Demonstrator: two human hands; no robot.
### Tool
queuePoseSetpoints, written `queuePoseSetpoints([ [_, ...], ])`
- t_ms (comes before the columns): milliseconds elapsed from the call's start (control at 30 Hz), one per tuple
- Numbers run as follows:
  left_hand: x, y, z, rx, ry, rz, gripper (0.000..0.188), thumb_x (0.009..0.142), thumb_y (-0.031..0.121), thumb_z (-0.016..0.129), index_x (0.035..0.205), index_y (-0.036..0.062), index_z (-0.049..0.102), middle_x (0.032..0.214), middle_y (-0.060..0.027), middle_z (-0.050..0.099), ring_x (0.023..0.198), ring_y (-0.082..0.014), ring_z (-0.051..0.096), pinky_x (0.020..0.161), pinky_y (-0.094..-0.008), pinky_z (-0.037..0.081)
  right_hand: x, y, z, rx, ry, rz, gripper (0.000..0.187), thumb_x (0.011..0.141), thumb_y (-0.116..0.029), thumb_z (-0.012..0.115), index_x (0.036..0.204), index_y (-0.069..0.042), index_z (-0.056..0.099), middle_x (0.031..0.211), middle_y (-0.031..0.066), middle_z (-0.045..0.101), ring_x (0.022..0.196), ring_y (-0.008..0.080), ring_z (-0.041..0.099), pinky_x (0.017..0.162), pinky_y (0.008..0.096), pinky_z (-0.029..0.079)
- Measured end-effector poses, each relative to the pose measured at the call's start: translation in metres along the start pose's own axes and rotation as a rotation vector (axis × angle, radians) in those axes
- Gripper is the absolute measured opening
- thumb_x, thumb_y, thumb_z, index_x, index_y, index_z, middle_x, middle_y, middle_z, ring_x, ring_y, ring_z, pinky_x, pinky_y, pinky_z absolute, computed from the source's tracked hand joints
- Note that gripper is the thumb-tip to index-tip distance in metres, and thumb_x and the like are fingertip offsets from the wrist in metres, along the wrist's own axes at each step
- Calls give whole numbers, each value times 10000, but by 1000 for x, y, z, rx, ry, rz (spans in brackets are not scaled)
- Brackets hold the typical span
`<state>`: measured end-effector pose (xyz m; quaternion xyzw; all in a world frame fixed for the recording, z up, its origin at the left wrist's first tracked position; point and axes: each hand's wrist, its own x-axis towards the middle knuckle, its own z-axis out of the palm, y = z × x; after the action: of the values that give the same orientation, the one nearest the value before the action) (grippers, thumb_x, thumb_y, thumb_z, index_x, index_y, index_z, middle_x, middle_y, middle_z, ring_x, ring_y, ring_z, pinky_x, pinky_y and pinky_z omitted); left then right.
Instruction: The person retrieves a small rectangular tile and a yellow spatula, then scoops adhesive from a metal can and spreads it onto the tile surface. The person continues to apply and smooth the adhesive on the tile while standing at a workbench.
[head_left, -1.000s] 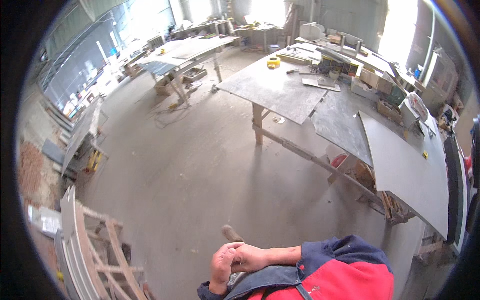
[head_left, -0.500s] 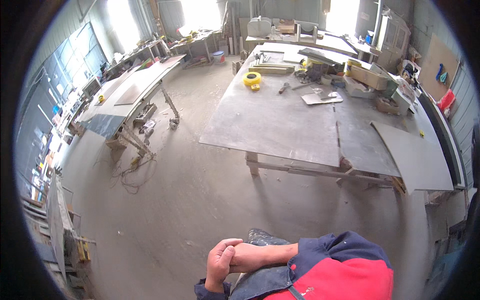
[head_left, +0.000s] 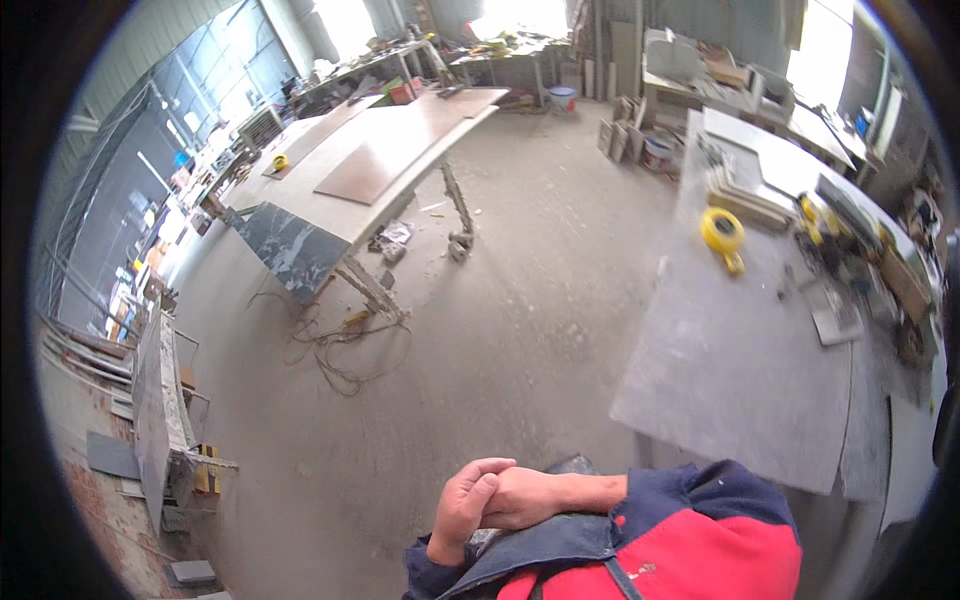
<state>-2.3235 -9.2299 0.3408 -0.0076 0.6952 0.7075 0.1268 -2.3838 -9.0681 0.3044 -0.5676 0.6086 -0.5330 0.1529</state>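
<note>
1. Left hand point(head_left: 462, 510): closed around the right hand point(head_left: 522, 497), fingers curled over its knuckles, in front of the chest. No tool and no other object inside.
2. Right hand: wrapped by the left one, forearm coming out of the sleeve of the red and dark blue work jacket point(head_left: 700, 545). Own fingers hidden, so cannot tell if bent or straight.
3. Nearest object: large flat grey stone slab worktop point(head_left: 740, 380), just to the right of the hands and slightly ahead, its near corner close to the jacket shoulder. Not touched by either hand.
4. Handling of this slab, as a judgement: probably very heavy, fully stiff, dusty and a little slippery on the face, brittle at corners and thin edges. Best taken along two opposite long edges with both hands, away from the corners, and not by the overhanging near edge alone.
5. On the slab, farther away: round yellow roll of tape point(head_left: 722, 232), and beyond it a crowd of small tools and boxes, too small to tell apart.
6. Below and ahead: bare grey concrete floor point(head_left: 520, 330) with a tangled thin cable point(head_left: 350, 345).
7. To the left, well apart: long pale worktop point(head_left: 400, 150) on metal legs, with a dark marbled stone slab point(head_left: 290, 250) at its near end.
</note>
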Motion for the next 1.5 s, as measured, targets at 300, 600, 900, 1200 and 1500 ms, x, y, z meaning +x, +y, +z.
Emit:
queuePoseSetpoints([
  [300,298,2,-147,-18,-250,-107,303,1044,133,567,1274,-43,656,1218,-97,700,1128,-155,636,1010,-308,491,88,174,-173,8,431,702,225,992,-240,688,1063,-35,748,947,208,731,862,330,735,762,403,566],
  [600,620,89,-173,143,-564,-79,309,1032,169,610,1261,-30,673,1198,-92,718,1138,-166,649,1004,-316,495,107,249,-364,65,1109,989,205,984,-166,698,1097,-10,769,954,103,777,867,148,717,786,302,559],
  [900,902,93,-116,101,-437,-185,292,1022,168,626,1230,-25,695,1183,-94,725,1112,-163,658,984,-304,506,65,389,-649,-86,1324,870,167,957,-80,709,1082,17,762,918,54,765,843,104,689,764,257,551],
  [1200,1163,169,-92,192,-107,-12,280,997,183,618,1168,-13,721,1103,-92,751,1013,-174,690,898,-320,538,106,424,-1007,-446,1184,548,110,919,-18,720,1018,8,760,904,105,747,826,164,699,747,286,542],
  [1500,1504,176,-71,218,-47,-8,242,1005,133,628,1165,-34,698,1077,-78,736,1017,-158,665,906,-288,510,108,602,-1224,-197,1118,830,168,966,-112,704,1077,2,758,1006,125,768,906,186,722,811,311,562],
])
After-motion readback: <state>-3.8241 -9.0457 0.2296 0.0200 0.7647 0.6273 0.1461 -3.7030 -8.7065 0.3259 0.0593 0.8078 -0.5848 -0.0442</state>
